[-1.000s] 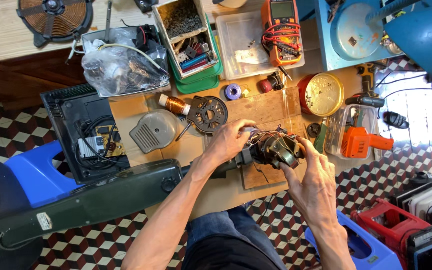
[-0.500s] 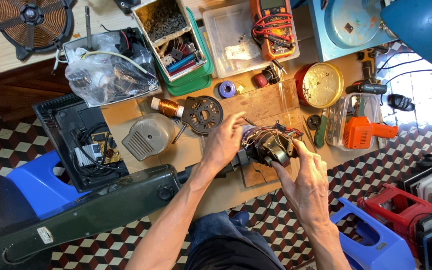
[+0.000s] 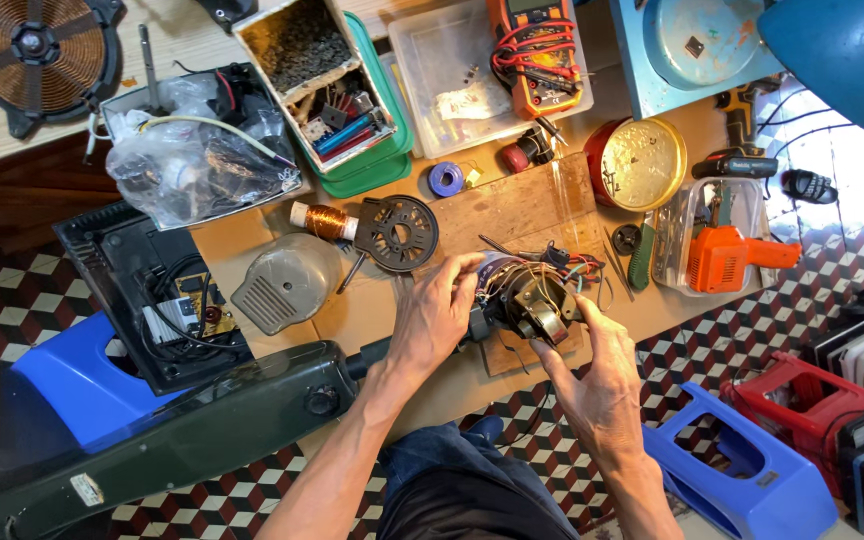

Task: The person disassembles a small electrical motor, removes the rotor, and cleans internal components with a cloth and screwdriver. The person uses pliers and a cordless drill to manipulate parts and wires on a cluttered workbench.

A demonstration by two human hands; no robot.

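A small electric motor (image 3: 532, 300) with copper windings and loose coloured wires sits over a wooden board (image 3: 512, 205) on the workbench. My left hand (image 3: 437, 315) grips the motor's left side, fingers wrapped over its top. My right hand (image 3: 602, 385) holds it from below right, with the fingertips on its round metal end. A black perforated round plate (image 3: 397, 233) and a spool of copper wire (image 3: 322, 221) lie just left of the motor.
A grey vented cover (image 3: 287, 283), blue tape roll (image 3: 445, 180), brass-coloured round tin (image 3: 642, 163), orange tool in a clear tub (image 3: 727, 255), multimeter (image 3: 537, 50), parts boxes (image 3: 322, 85). A dark appliance body (image 3: 172, 430) and blue stools (image 3: 742, 470) stand by the bench.
The view has shifted a little. Both hands stay on the motor, which has turned slightly between them; my right fingers have moved up onto its end.
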